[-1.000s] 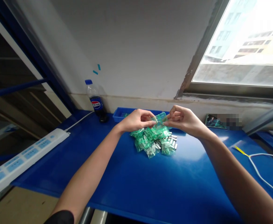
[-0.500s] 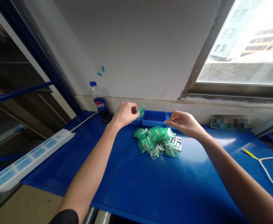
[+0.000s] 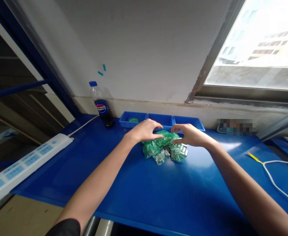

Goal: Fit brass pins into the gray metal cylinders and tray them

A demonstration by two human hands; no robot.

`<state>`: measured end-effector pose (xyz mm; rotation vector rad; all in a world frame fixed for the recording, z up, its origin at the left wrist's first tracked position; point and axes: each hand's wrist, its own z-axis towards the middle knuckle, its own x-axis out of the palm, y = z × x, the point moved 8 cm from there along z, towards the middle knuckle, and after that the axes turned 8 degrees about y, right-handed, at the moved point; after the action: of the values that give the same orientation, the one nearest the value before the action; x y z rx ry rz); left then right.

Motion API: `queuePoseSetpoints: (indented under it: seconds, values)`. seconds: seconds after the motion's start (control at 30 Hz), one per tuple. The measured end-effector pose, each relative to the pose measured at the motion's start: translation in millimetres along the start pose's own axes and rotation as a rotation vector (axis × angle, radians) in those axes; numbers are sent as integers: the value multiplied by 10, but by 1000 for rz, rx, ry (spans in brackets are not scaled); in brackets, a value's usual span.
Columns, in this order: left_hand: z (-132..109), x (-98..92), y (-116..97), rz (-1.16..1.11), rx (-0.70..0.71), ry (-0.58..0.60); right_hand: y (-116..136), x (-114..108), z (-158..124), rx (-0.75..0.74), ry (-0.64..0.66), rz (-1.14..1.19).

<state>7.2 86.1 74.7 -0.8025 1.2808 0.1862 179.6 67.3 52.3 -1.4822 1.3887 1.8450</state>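
Note:
A pile of green, see-through packets (image 3: 162, 147) with silvery pieces lies on the blue table. Over its back left part is my left hand (image 3: 146, 131), thumb and fingers apart, holding nothing. My right hand (image 3: 189, 134) hovers at the pile's back right, its fingers curved and spread with nothing between them. Behind the hands stand three blue bins in a row: the left bin (image 3: 124, 122) has a green packet (image 3: 133, 120) in it, then come the middle bin (image 3: 160, 120) and the right bin (image 3: 190, 122), both partly hidden by my hands.
A cola bottle (image 3: 102, 106) stands left of the bins. A white power strip (image 3: 30, 164) lies along the table's left side. On the right are a white cable (image 3: 271, 178) with a yellow end and a blurred-out object (image 3: 237, 127) near the wall.
My left hand has let go of a green packet, opened and moved right over the pile. My right hand has opened and lowered slightly. A green packet now shows in the left bin.

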Motion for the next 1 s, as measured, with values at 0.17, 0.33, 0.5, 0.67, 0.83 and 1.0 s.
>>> queuePoseSetpoints:
  seconds: [0.17,0.33,0.5,0.67,0.83,1.0]
  values:
    - [38,203,-61,27,5,60,24,-32,-24,0,5,-15]
    - [7,186,-125,40,34,56,87,-49,-44,-7,19,-24]
    - [25,108,-137,-40,48,-27,128,-111,-57,1,-38,8]
    - [41,-79,30,-386,24,-249,126,-137,-36,15,-124,403]
    - [24,-89,74,-730,-6,-239,128,-93,-18,48,-130,750]
    - [0,-123,11,-650,17,-218,155,-87,-14,48,-128,799]
